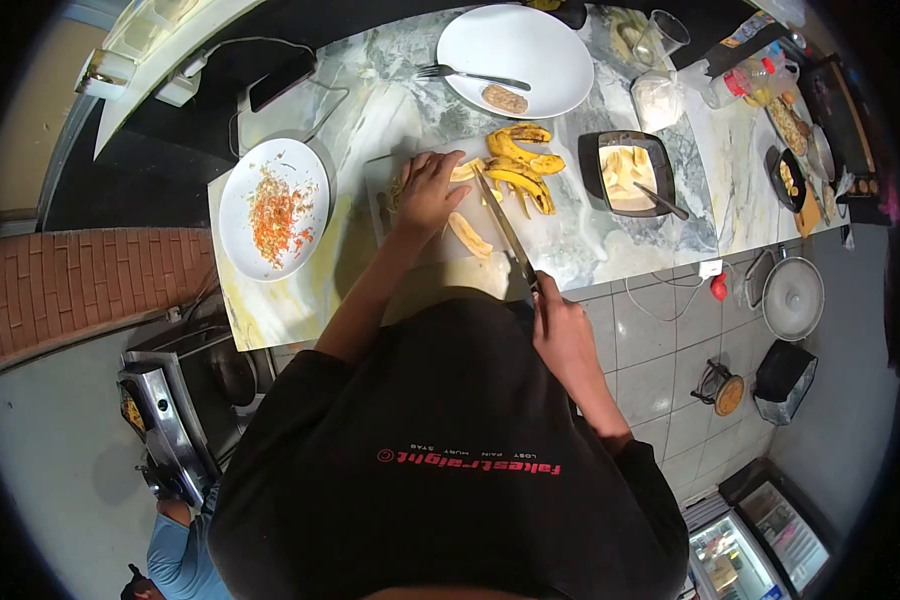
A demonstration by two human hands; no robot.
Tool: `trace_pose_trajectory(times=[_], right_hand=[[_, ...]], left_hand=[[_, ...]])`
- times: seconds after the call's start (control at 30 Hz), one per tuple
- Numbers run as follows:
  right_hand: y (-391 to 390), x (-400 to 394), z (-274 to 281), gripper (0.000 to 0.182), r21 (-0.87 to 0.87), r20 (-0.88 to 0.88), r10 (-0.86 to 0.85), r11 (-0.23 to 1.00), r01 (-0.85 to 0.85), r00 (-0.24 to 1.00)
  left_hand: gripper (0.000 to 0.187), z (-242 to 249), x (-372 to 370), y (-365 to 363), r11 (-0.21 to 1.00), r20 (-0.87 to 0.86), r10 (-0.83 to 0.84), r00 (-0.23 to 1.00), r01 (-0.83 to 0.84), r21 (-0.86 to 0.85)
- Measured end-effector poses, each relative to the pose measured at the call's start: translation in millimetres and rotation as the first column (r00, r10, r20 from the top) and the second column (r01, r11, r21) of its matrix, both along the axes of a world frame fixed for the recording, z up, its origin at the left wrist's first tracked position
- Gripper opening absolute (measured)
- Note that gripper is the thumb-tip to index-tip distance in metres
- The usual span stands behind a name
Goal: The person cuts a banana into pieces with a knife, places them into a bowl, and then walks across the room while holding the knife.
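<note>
My left hand (432, 192) is over the pale cutting board (378, 178), its fingers and thumb closed around the near end of a peeled banana piece (466, 171). My right hand (564, 328) grips the dark handle of a long knife (508, 228). The blade slants up to the left, and its tip meets the banana piece just right of my left fingers. Another long banana slice (469, 236) lies on the board below my left hand. Yellow, brown-spotted banana peels (522, 168) are heaped beside the knife tip. Some greenish bits by my left wrist are partly hidden.
A white plate (232, 215) of shredded orange and pale food stands left. At the back, a large white plate (515, 45) bears a fork (475, 77) and a brown patty. A dark square bowl (607, 195) holds batter and a spoon. Another person's blue sleeve (178, 552) shows lower left.
</note>
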State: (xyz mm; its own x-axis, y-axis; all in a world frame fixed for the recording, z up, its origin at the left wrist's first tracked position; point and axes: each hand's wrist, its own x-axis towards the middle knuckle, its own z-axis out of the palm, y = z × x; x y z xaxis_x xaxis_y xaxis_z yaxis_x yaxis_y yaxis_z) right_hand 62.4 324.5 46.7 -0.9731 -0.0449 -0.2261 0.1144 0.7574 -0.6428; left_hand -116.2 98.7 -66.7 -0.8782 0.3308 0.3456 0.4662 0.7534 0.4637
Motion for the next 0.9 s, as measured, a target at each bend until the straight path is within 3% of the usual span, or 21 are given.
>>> trace_pose_trajectory(times=[0.23, 0.47, 0.57, 0.67, 0.77, 0.9], right_hand=[[-9.2, -13.2, -10.0, 0.033, 0.068, -0.033, 0.049, 0.997, -0.047, 0.998], [-15.5, -25.9, -12.1, 0.036, 0.127, -0.032, 0.081, 0.989, -0.077, 0.996], [-14.6, -27.5, -10.9, 0.036, 0.142, -0.03, 0.074, 0.988, -0.069, 0.997], [-15.3, -29.9, -11.9, 0.038, 0.132, -0.027, 0.062, 0.99, -0.058, 0.998], [-15.0, -31.5, -16.2, 0.041, 0.146, -0.012, 0.066, 0.987, -0.063, 0.998], [-18.7, -33.6, -16.6, 0.044, 0.149, -0.021, 0.08, 0.986, -0.076, 0.997]], left_hand=[[0.058, 5.1, 5.7, -15.0, 0.999, 0.08, 0.043, 0.996, -0.041, -0.026], [0.05, 8.1, 15.7, -24.7, 0.998, 0.062, 0.052, 0.997, -0.049, -0.047], [0.045, 12.8, 14.5, -15.4, 0.998, -0.022, 0.05, 0.998, -0.05, 0.025], [0.042, 14.6, 14.0, -12.2, 0.998, 0.059, 0.034, 0.998, -0.037, 0.057], [0.043, 13.9, 12.9, -11.4, 0.998, 0.107, 0.05, 0.993, -0.047, -0.03], [0.045, 18.9, 12.8, -7.8, 0.997, 0.008, 0.07, 0.997, -0.07, 0.019]])
